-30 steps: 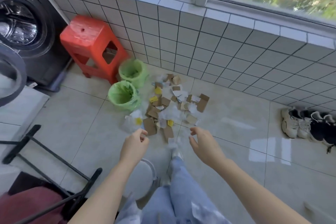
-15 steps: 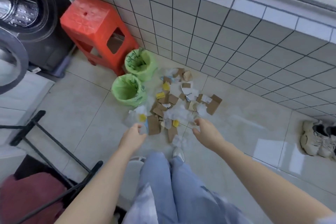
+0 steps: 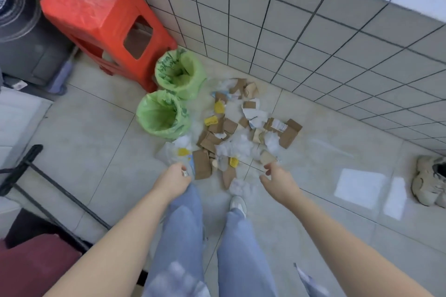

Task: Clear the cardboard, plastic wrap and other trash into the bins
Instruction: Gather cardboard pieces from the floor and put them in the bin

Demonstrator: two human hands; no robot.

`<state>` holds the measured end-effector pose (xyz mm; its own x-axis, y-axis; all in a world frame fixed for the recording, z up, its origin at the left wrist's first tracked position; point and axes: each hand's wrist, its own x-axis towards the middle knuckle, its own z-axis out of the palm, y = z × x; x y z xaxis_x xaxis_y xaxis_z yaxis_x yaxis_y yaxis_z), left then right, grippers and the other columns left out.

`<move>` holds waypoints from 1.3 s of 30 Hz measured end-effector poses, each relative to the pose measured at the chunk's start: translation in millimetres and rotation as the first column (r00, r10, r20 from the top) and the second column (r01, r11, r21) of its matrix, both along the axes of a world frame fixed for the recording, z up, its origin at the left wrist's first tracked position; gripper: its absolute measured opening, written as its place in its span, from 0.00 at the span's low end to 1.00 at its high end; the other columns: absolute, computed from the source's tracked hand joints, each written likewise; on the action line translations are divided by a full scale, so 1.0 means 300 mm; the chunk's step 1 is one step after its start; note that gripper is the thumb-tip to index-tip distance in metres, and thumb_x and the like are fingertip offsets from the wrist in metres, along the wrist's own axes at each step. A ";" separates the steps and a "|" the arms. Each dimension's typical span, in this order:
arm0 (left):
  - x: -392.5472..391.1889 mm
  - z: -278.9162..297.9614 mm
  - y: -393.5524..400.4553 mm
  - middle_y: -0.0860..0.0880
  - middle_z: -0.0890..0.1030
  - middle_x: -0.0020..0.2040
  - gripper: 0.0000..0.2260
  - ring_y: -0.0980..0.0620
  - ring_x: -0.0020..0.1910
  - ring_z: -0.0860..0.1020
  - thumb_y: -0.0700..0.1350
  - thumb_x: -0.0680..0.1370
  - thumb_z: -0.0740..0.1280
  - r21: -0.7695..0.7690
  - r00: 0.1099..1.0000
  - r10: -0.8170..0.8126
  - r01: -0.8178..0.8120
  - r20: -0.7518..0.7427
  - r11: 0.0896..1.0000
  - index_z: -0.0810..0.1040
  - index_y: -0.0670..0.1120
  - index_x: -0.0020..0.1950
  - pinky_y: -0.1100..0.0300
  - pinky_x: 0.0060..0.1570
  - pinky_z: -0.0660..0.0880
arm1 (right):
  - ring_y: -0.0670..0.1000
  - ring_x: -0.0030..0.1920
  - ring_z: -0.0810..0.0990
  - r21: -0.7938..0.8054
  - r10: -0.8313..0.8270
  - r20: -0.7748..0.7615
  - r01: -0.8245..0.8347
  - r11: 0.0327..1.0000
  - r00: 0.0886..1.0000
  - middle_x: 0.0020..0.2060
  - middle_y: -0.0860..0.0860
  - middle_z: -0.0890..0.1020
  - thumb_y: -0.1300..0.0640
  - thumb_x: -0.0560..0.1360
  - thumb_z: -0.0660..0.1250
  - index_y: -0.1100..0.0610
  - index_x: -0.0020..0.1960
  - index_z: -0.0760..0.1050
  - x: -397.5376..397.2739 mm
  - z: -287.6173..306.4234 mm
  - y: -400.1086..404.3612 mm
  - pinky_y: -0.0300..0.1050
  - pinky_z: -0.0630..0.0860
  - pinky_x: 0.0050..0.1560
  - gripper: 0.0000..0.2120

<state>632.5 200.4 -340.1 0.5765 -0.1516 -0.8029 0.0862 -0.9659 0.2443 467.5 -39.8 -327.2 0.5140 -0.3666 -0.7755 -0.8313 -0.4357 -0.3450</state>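
Scattered brown cardboard scraps (image 3: 290,132), crumpled clear plastic wrap (image 3: 235,147) and small yellow bits (image 3: 212,120) lie in one loose heap on the pale tiled floor (image 3: 96,142), just right of the two bins and near the foot of the grey tiled wall (image 3: 289,31). Both bins are small and lined with green plastic bags: the nearer bin (image 3: 162,114) touches the heap's left edge, and the farther bin (image 3: 179,72) stands behind it, against the red plastic stool (image 3: 101,14). Their insides look dark, and no trash is plainly visible in either, so the clearing seems barely begun; nearly the whole pile is left.

At the heap's near edge, the left hand (image 3: 172,179) has its fingers curled at a clear wrapper with blue print (image 3: 188,166); whether it already pinches it I cannot tell. The right hand (image 3: 277,176) hangs half-curled, fingers bent and apart, over the right side of the heap, holding nothing. Well right of the heap, a beige sneaker (image 3: 428,182) sits by the wall.
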 end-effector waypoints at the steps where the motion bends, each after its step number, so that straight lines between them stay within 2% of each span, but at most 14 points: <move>1: 0.033 -0.055 -0.014 0.43 0.78 0.53 0.14 0.41 0.56 0.76 0.40 0.73 0.65 -0.005 1.000 -0.017 0.017 -0.007 1.000 0.74 0.44 0.59 0.51 0.58 0.73 | 0.57 0.63 0.73 0.003 -0.017 0.003 0.017 1.000 1.000 0.64 0.56 0.75 0.52 0.79 0.59 0.60 0.69 0.65 0.026 -0.049 0.000 0.47 0.71 0.58 0.21; 4: 0.133 -0.241 -0.062 0.41 0.79 0.54 0.14 0.41 0.56 0.76 0.40 0.73 0.66 -0.025 0.995 -0.096 0.096 -0.005 0.995 0.75 0.42 0.59 0.50 0.58 0.73 | 0.56 0.63 0.74 0.001 -0.050 -0.006 0.050 0.999 0.999 0.63 0.55 0.76 0.52 0.78 0.60 0.59 0.69 0.66 0.105 -0.229 0.009 0.47 0.71 0.59 0.21; 7: 0.230 -0.450 -0.109 0.43 0.78 0.57 0.15 0.43 0.58 0.76 0.40 0.74 0.65 -0.009 0.973 -0.232 0.232 -0.010 0.973 0.74 0.42 0.61 0.56 0.57 0.72 | 0.56 0.63 0.74 -0.005 -0.067 -0.038 0.066 0.998 0.997 0.63 0.54 0.76 0.52 0.78 0.59 0.57 0.69 0.66 0.176 -0.462 0.022 0.49 0.72 0.60 0.21; 11: 0.335 -0.762 -0.142 0.44 0.80 0.53 0.13 0.44 0.56 0.77 0.40 0.73 0.67 -0.074 0.941 -0.338 0.339 0.025 0.938 0.77 0.43 0.58 0.54 0.57 0.73 | 0.57 0.62 0.73 -0.010 -0.072 -0.024 0.072 0.997 0.997 0.62 0.55 0.75 0.53 0.79 0.59 0.58 0.68 0.66 0.244 -0.811 0.056 0.50 0.72 0.59 0.19; 15: 0.381 -1.117 -0.133 0.46 0.80 0.52 0.13 0.46 0.53 0.78 0.40 0.74 0.66 -0.132 0.861 -0.504 0.508 0.066 0.851 0.77 0.45 0.58 0.52 0.55 0.74 | 0.59 0.59 0.74 -0.002 -0.101 -0.038 0.101 0.995 0.994 0.60 0.56 0.76 0.53 0.78 0.60 0.58 0.66 0.68 0.261 -1.218 0.119 0.51 0.73 0.57 0.19; 18: 0.380 -1.378 -0.106 0.50 0.76 0.58 0.14 0.49 0.59 0.74 0.40 0.76 0.63 -0.138 0.671 -0.738 0.739 0.068 0.659 0.74 0.48 0.61 0.52 0.56 0.73 | 0.59 0.60 0.73 0.017 -0.013 -0.131 0.015 1.000 0.991 0.59 0.57 0.76 0.53 0.78 0.60 0.59 0.66 0.67 0.210 -1.507 0.162 0.51 0.73 0.57 0.19; 21: 0.375 -1.604 -0.074 0.52 0.72 0.63 0.19 0.49 0.63 0.71 0.37 0.75 0.61 -0.130 0.372 -0.919 0.925 0.128 0.357 0.71 0.48 0.66 0.55 0.54 0.73 | 0.58 0.62 0.72 -0.012 0.001 -0.176 -0.003 1.000 0.984 0.61 0.55 0.74 0.51 0.78 0.60 0.58 0.68 0.64 0.148 -1.722 0.173 0.51 0.73 0.59 0.21; 24: 0.372 -1.784 -0.046 0.51 0.76 0.58 0.22 0.48 0.57 0.75 0.36 0.69 0.68 -0.161 0.121 -0.940 0.984 0.320 0.072 0.74 0.47 0.62 0.57 0.48 0.75 | 0.56 0.62 0.71 -0.081 -0.001 -0.141 -0.011 0.997 0.990 0.62 0.53 0.73 0.49 0.78 0.60 0.56 0.69 0.62 0.111 -1.862 0.182 0.49 0.73 0.55 0.22; 28: 0.372 -1.926 -0.038 0.55 0.77 0.56 0.28 0.53 0.56 0.74 0.46 0.61 0.76 -0.146 -0.087 -0.895 0.975 0.438 -0.166 0.74 0.52 0.59 0.61 0.48 0.75 | 0.55 0.58 0.74 -0.136 -0.057 -0.075 0.047 0.990 0.996 0.60 0.51 0.73 0.44 0.77 0.61 0.54 0.66 0.62 0.105 -1.968 0.219 0.47 0.74 0.49 0.23; 31: 0.372 -1.990 -0.027 0.55 0.77 0.57 0.33 0.51 0.57 0.73 0.52 0.55 0.79 -0.134 -0.197 -0.852 0.946 0.486 -0.295 0.75 0.52 0.59 0.59 0.51 0.75 | 0.57 0.56 0.75 -0.149 -0.151 -0.030 0.145 0.978 0.988 0.59 0.52 0.71 0.40 0.72 0.65 0.53 0.70 0.56 0.103 -2.013 0.260 0.49 0.74 0.50 0.33; 35: 0.371 -2.042 -0.029 0.51 0.77 0.58 0.38 0.46 0.58 0.74 0.56 0.52 0.80 -0.087 -0.270 -0.822 0.930 0.501 -0.358 0.73 0.51 0.60 0.52 0.55 0.75 | 0.61 0.57 0.72 -0.158 -0.142 -0.015 0.138 0.978 0.990 0.61 0.53 0.63 0.32 0.67 0.65 0.49 0.75 0.39 0.095 -2.050 0.326 0.52 0.72 0.56 0.50; 37: 0.364 -2.053 -0.033 0.51 0.77 0.55 0.39 0.46 0.56 0.74 0.57 0.52 0.80 -0.058 -0.288 -0.814 0.929 0.504 -0.365 0.72 0.52 0.59 0.50 0.53 0.75 | 0.62 0.57 0.72 -0.182 -0.131 -0.007 0.128 0.975 0.991 0.62 0.55 0.61 0.34 0.69 0.64 0.50 0.75 0.35 0.095 -2.071 0.358 0.51 0.70 0.57 0.51; 39: 0.359 -2.057 -0.031 0.51 0.77 0.51 0.37 0.47 0.52 0.76 0.57 0.52 0.79 -0.035 -0.296 -0.812 0.932 0.503 -0.361 0.71 0.52 0.58 0.50 0.51 0.74 | 0.63 0.56 0.73 -0.224 -0.125 0.017 0.125 0.966 0.992 0.64 0.58 0.60 0.43 0.72 0.65 0.51 0.75 0.32 0.096 -2.095 0.382 0.49 0.70 0.56 0.49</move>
